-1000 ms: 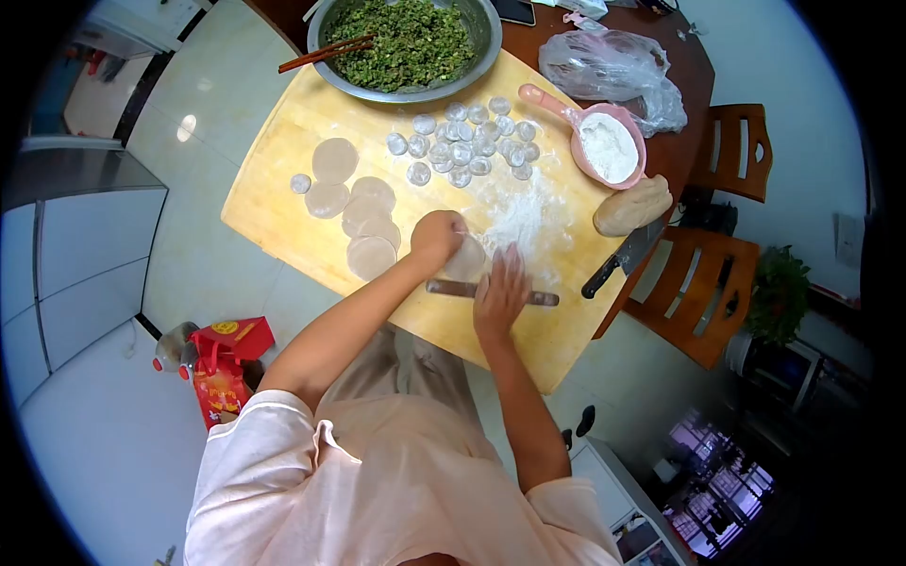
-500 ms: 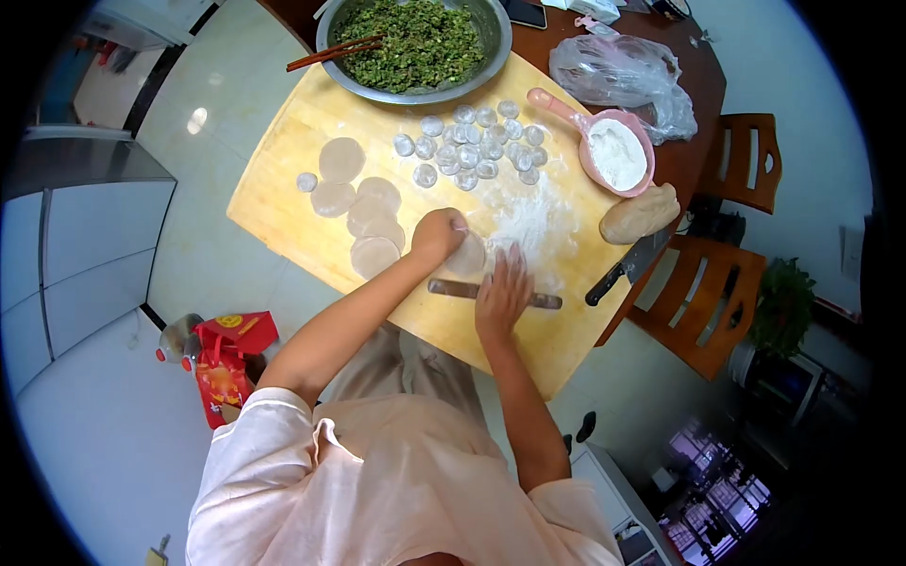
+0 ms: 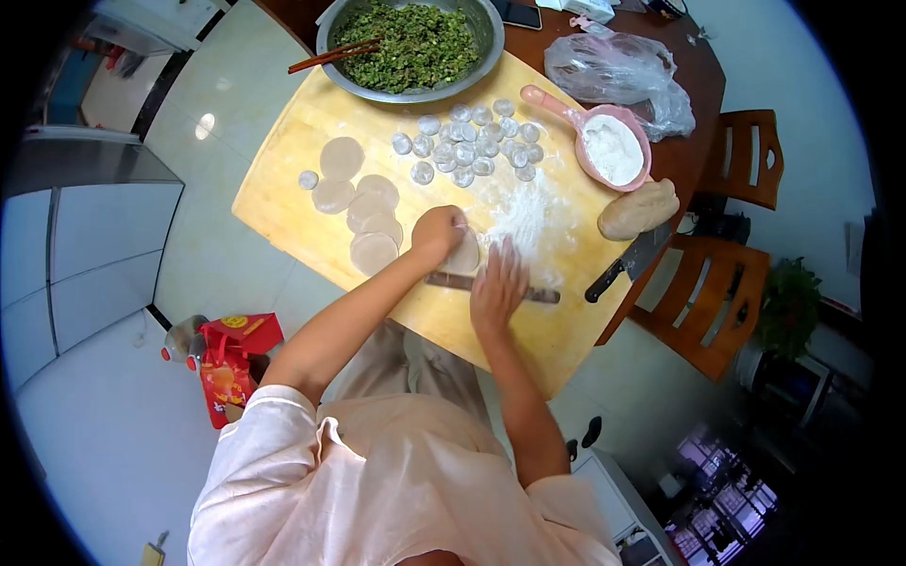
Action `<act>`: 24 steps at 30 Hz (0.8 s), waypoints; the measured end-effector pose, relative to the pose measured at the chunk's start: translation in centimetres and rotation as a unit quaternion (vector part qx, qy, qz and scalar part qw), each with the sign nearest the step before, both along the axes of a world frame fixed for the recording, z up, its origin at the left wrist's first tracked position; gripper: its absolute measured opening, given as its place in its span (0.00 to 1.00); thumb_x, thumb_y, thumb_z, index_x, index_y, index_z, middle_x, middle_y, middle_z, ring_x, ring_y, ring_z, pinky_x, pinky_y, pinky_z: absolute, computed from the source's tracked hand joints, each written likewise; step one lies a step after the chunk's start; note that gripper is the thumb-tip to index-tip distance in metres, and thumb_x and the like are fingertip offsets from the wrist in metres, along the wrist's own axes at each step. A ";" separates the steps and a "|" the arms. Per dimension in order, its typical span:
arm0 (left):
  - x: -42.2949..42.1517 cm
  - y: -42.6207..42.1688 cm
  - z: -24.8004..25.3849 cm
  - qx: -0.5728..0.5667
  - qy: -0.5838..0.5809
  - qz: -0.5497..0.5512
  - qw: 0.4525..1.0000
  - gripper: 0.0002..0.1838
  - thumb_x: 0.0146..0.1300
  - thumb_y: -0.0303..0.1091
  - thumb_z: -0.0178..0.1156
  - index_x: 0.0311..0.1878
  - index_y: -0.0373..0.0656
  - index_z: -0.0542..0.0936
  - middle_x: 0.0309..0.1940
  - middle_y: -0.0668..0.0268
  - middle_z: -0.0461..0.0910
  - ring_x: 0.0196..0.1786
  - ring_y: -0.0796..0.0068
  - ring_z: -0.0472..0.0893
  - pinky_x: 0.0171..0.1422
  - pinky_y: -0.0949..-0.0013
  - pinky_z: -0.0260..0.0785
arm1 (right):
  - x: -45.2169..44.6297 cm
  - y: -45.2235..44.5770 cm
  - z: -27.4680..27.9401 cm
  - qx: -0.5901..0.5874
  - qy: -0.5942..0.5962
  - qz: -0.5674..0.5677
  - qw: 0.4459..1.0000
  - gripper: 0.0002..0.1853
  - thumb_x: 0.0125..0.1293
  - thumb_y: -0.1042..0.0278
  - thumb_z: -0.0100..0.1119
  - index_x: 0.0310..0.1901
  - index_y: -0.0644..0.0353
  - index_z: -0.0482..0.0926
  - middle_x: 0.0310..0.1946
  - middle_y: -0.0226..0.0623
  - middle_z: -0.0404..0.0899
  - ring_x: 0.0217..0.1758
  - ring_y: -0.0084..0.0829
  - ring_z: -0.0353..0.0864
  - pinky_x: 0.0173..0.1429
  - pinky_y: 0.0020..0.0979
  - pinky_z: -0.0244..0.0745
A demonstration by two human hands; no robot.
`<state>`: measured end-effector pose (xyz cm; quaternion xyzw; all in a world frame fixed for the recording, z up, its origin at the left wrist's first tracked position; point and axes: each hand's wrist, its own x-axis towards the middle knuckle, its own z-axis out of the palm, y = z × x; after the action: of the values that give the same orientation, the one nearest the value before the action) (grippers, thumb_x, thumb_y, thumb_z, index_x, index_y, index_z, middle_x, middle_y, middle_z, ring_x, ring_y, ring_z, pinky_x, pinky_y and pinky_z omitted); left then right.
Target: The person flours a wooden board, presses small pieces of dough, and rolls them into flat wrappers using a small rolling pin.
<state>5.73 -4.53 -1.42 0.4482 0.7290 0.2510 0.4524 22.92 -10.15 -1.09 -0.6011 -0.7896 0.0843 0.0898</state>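
My left hand (image 3: pixel 440 234) is closed on the upper left edge of a thin round dough wrapper (image 3: pixel 463 253). My right hand (image 3: pixel 499 286) lies flat, fingers stretched out, on top of a dark rolling pin (image 3: pixel 541 294). The pin lies along the near edge of the wrapper. Left of my left hand are several rolled wrappers (image 3: pixel 374 254), partly overlapping, and one small dough disc (image 3: pixel 308 179). Beyond my hands, several floured dough discs (image 3: pixel 461 153) lie near a patch of flour (image 3: pixel 521 222). All rest on a wooden board (image 3: pixel 274 208).
A metal bowl (image 3: pixel 326 62) of green filling with chopsticks (image 3: pixel 332 57) stands at the back. On the right are a pink scoop (image 3: pixel 638 165) of flour, a dough lump (image 3: pixel 638 210), a knife (image 3: pixel 626 266) and a plastic bag (image 3: pixel 604 68). Wooden chairs (image 3: pixel 703 307) stand beyond.
My right hand has shifted slightly up and left over the rolling pin, which has moved a little against the wrapper. My left hand still grips the wrapper's edge. The camera view has shifted slightly.
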 end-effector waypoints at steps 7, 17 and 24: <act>1.5 -3.0 1.0 0.040 0.096 -0.047 0.993 0.10 0.51 0.33 0.67 0.37 0.44 0.84 0.29 0.56 0.83 0.34 0.54 0.83 0.40 0.56 0.74 | -1.8 4.6 0.3 -0.008 0.043 -0.029 0.999 0.26 0.68 0.63 0.59 0.67 0.57 0.71 0.76 0.41 0.60 0.78 0.42 0.59 0.76 0.53 0.54; -4.1 -9.5 4.8 0.084 -0.043 0.114 0.989 0.11 0.60 0.29 0.63 0.46 0.42 0.83 0.34 0.52 0.83 0.38 0.52 0.82 0.47 0.55 0.74 | 4.7 -3.6 0.8 -0.049 0.137 0.145 0.979 0.25 0.62 0.67 0.64 0.61 0.60 0.75 0.71 0.49 0.68 0.74 0.49 0.66 0.75 0.52 0.58; -6.5 -18.4 3.1 0.213 0.264 -0.109 0.934 0.29 0.62 0.38 0.65 0.67 0.47 0.75 0.72 0.55 0.68 0.73 0.49 0.66 0.75 0.48 0.58 | 5.4 -2.3 0.5 -0.038 0.135 0.174 0.975 0.25 0.55 0.72 0.69 0.57 0.60 0.78 0.69 0.48 0.70 0.67 0.49 0.72 0.69 0.51 0.64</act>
<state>-0.76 -22.91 1.72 0.6608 0.6984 0.2218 0.1624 28.33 -12.49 -0.58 -0.4410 -0.8587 0.2091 0.1563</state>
